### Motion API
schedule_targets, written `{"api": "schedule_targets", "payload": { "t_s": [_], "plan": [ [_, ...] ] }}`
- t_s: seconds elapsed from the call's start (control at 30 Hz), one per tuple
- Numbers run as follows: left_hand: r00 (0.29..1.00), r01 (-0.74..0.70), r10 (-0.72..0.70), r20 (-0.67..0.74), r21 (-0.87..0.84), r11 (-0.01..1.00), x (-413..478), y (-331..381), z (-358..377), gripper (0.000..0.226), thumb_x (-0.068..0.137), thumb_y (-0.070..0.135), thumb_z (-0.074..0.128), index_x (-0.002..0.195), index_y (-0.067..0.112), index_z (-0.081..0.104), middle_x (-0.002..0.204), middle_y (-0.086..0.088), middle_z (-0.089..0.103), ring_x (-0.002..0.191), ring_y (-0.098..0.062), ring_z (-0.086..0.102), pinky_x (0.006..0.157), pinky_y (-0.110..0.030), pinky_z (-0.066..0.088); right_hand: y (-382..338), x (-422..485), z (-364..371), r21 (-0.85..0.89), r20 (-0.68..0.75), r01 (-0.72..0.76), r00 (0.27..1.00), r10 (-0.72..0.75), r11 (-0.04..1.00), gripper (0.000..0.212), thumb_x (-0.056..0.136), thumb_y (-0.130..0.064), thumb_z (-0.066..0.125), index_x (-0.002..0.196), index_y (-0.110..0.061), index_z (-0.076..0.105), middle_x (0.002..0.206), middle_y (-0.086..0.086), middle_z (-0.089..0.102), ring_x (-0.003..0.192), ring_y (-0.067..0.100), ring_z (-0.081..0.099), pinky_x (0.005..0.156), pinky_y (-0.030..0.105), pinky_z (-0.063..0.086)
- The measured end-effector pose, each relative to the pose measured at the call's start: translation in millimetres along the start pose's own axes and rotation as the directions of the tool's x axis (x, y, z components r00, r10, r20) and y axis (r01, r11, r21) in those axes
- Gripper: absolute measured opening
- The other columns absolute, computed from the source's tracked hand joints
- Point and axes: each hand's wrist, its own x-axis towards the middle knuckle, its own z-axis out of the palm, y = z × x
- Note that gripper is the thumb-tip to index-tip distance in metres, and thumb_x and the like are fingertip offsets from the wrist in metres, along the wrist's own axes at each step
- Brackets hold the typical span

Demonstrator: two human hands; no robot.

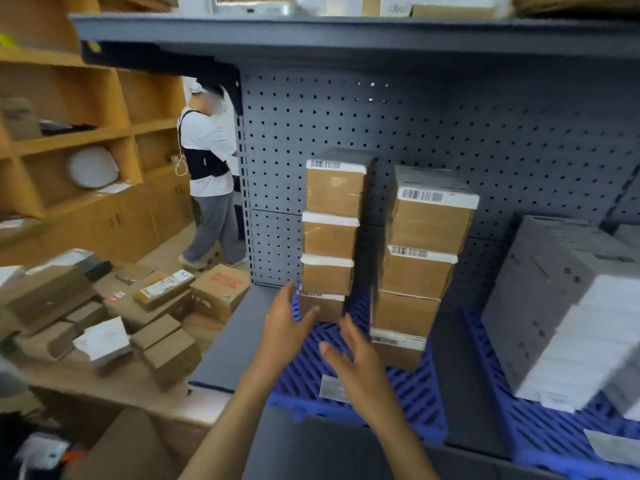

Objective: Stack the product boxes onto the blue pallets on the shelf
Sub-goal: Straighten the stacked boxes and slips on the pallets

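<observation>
The left hand [287, 320] and right hand [360, 368] are wide open and hold nothing; they hang over the pallet [311, 386]; the left stack [329, 230] stands upright at 12 o'clock, just beside the left hand; its boxes are brown with white labels; loose boxes [156, 306] lie at 9 o'clock, nearer the left hand.

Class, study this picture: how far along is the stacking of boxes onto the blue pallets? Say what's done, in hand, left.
Done: two stacks of brown boxes, the left stack and the right stack, stand on the blue pallet. In hand: nothing; the left hand and right hand are open over its bare front. Left: loose boxes heaped to the left, likely yet to stack.
</observation>
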Motion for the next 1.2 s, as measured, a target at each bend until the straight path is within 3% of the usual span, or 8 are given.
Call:
{"api": "schedule_targets", "payload": {
  "t_s": [0.13,0.23,0.37,0.5,0.67,0.9,1.0,1.2],
  "plan": [
    [0.997,-0.013,0.019,0.069,-0.087,0.996,25,-18,-3,0.051,0.092,0.031,0.075,0.136,0.024,0.049,0.128,0.016,0.064,0.121,-0.009,0.061,0.093,-0.022,0.05,2,33,32,0.071,-0.17,-0.041,0.984,0.053,0.997,0.095,0.098,-0.035,0.066,0.161,-0.032,-0.005,0.169,-0.007,0.016,0.154,0.013,0.024,0.123,0.039,0.03],
    [0.991,-0.003,0.015,0.134,-0.094,0.996,30,-20,-3,0.047,0.092,0.032,0.075,0.128,0.031,0.044,0.118,0.03,0.057,0.108,0.011,0.057,0.082,-0.002,0.042,-1,53,40,0.116,-0.282,-0.062,0.955,0.093,0.991,0.093,0.1,-0.031,0.064,0.163,-0.025,-0.005,0.168,-0.005,0.017,0.153,0.016,0.026,0.118,0.033,0.032],
    [0.984,-0.051,0.07,0.164,-0.121,0.991,32,-23,-2,0.055,0.097,0.024,0.069,0.147,0.023,0.045,0.128,0.013,0.064,0.121,-0.006,0.06,0.09,-0.005,0.045,7,67,40,0.07,-0.358,0.025,0.934,0.002,0.997,0.069,0.103,-0.019,0.051,0.162,-0.03,0.018,0.161,-0.009,0.039,0.147,0.013,0.04,0.12,0.041,0.036],
    [0.982,-0.067,0.091,0.164,-0.148,0.987,30,-28,-6,0.051,0.098,0.027,0.067,0.147,0.024,0.051,0.13,0.011,0.067,0.121,-0.006,0.061,0.102,-0.023,0.051,7,62,40,0.062,-0.354,0.049,0.935,-0.024,0.997,0.063,0.099,-0.01,0.038,0.157,-0.036,0.034,0.149,-0.013,0.053,0.134,0.004,0.051,0.118,0.04,0.04],
    [0.985,-0.114,0.138,0.107,-0.204,0.972,18,-25,-14,0.038,0.098,0.034,0.067,0.135,0.024,0.065,0.113,0.015,0.074,0.103,0.006,0.067,0.086,-0.012,0.052,7,49,46,0.064,-0.395,0.061,0.918,-0.031,0.996,0.058,0.103,-0.014,0.041,0.155,-0.039,0.036,0.146,-0.015,0.055,0.127,0.0,0.053,0.108,0.028,0.042],
    [0.977,-0.211,0.213,0.007,-0.118,0.97,-4,-29,-22,0.032,0.098,0.041,0.064,0.125,0.026,0.07,0.102,0.017,0.076,0.095,0.004,0.069,0.078,-0.018,0.055,17,26,52,0.006,-0.449,0.143,0.885,-0.125,0.99,0.045,0.106,-0.025,0.049,0.15,-0.036,0.048,0.141,-0.02,0.059,0.126,-0.006,0.054,0.108,0.027,0.046],
    [0.969,-0.246,0.244,-0.031,-0.104,0.964,-11,-30,-23,0.027,0.098,0.042,0.064,0.119,0.028,0.072,0.095,0.014,0.076,0.085,-0.002,0.07,0.069,-0.019,0.053,17,16,48,-0.05,-0.461,0.152,0.873,-0.157,0.987,0.044,0.106,-0.021,0.051,0.15,-0.027,0.05,0.14,-0.016,0.06,0.12,-0.016,0.053,0.099,0.01,0.046],
    [0.975,-0.223,0.219,-0.043,-0.164,0.961,-13,-28,-22,0.037,0.093,0.045,0.071,0.125,0.027,0.071,0.105,0.017,0.076,0.098,0.004,0.069,0.082,-0.022,0.059,14,12,40,-0.218,-0.499,0.144,0.833,-0.237,0.965,0.034,0.105,-0.029,0.054,0.137,-0.027,0.065,0.117,-0.016,0.071,0.103,-0.017,0.06,0.083,0.001,0.045]
  ]
}}
